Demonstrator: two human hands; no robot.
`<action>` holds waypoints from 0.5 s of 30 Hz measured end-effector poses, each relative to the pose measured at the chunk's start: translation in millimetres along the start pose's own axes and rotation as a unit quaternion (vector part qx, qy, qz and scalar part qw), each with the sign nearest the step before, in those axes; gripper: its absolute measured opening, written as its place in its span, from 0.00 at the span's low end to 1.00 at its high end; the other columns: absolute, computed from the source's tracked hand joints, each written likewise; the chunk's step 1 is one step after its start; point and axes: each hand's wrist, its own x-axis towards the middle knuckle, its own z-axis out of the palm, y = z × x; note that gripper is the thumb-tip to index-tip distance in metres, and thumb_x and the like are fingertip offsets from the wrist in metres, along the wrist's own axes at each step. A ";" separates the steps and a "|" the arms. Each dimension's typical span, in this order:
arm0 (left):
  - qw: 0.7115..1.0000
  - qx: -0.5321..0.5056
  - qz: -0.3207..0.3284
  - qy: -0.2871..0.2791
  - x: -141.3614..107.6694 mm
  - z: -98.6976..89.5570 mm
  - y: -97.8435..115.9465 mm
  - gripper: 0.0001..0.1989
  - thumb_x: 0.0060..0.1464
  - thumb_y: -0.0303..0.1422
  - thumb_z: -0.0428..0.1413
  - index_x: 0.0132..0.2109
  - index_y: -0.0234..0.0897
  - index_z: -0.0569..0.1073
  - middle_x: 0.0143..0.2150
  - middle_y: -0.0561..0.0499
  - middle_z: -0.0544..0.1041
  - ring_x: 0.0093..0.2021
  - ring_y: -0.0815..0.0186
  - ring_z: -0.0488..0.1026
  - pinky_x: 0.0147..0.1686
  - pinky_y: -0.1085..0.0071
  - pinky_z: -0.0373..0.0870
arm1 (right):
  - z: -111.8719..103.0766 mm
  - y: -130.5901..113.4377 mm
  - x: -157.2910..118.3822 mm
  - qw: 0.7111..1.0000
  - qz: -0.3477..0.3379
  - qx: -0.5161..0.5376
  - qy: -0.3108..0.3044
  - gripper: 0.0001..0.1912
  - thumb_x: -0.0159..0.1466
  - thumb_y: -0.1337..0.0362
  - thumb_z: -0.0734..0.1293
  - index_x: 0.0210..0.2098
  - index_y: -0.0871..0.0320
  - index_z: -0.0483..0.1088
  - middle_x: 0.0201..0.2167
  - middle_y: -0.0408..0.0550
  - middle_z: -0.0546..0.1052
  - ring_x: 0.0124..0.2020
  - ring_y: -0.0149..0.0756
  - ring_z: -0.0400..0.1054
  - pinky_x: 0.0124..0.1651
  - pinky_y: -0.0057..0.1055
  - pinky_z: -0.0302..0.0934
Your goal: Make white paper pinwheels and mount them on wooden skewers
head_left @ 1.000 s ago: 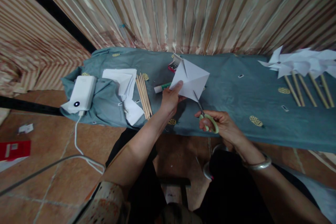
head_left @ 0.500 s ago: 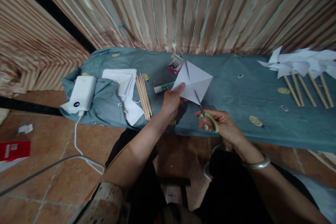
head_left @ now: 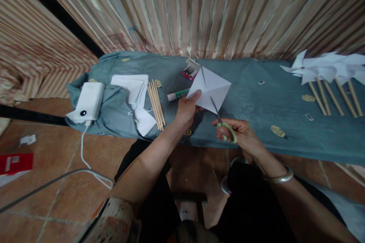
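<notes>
Left hand [head_left: 186,110]: here it is, gripping the white paper square [head_left: 218,85] by its left corner, thumb pressed flat on top, fingers tucked underneath.
Right hand [head_left: 239,133]: closed around the pale green handles of the scissors [head_left: 219,119], a silver bangle [head_left: 281,177] sitting at the wrist.
Paper square: held up over the middle of the cloth, between the two hands, creases running across it and a slit coming in from the far corner.
Scissors: right on the near corner, a dark blade lying over the paper and pointing at the centre; how wide the blades stand, I can't tell.
Glue stick [head_left: 179,95]: lying just beyond the left hand, one end hidden by the paper.
Pin box [head_left: 188,73]: small, red and white, lid up, dark little pieces inside, just beside the paper's far left edge.
Wooden sticks [head_left: 155,104]: a loose bundle to the left of the glue stick.
Paper sheets [head_left: 132,87]: stacked unevenly, near the sticks.
Power bank [head_left: 91,100]: white, out at the left end, a white cable [head_left: 83,148] dropping from it.
Pinwheels [head_left: 322,68]: a row of them at the far right, white vanes overlapping, wooden handles towards us.
Tablecloth [head_left: 251,117]: blue-green, dotted with yellow pineapples.
</notes>
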 end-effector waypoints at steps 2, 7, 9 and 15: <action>1.000 0.004 -0.005 -0.005 -0.1 -0.4 -1.9 0.08 0.57 0.32 0.59 0.31 0.33 0.73 0.28 0.49 0.75 0.30 0.65 0.74 0.31 0.71 0.71 | -0.6 -0.5 -0.4 1.000 -0.003 -0.003 -0.003 0.25 0.44 0.46 0.79 0.34 0.57 0.78 0.18 0.40 0.74 0.18 0.25 0.63 0.22 0.24 0.59; 1.000 -0.003 -0.008 -0.012 0.4 -0.7 -4.6 0.10 0.53 0.35 0.63 0.31 0.33 0.73 0.28 0.50 0.74 0.28 0.67 0.73 0.31 0.70 0.69 | -0.7 -0.4 0.3 1.000 -0.013 -0.005 -0.002 0.25 0.44 0.46 0.79 0.34 0.58 0.78 0.18 0.40 0.73 0.18 0.25 0.63 0.22 0.25 0.60; 1.000 -0.006 -0.009 -0.013 0.3 -0.5 -4.2 0.10 0.54 0.34 0.62 0.31 0.32 0.72 0.27 0.50 0.74 0.27 0.68 0.71 0.30 0.71 0.68 | -0.5 0.0 0.6 1.000 -0.011 -0.005 -0.001 0.25 0.44 0.46 0.79 0.33 0.58 0.78 0.18 0.40 0.73 0.18 0.26 0.63 0.22 0.25 0.59; 1.000 -0.011 -0.008 -0.016 -1.4 0.1 -2.2 0.08 0.54 0.33 0.61 0.31 0.32 0.73 0.28 0.51 0.75 0.27 0.69 0.71 0.28 0.73 0.67 | 0.0 0.4 0.5 1.000 -0.012 -0.008 0.005 0.25 0.45 0.45 0.78 0.33 0.57 0.78 0.18 0.40 0.73 0.18 0.26 0.63 0.21 0.25 0.59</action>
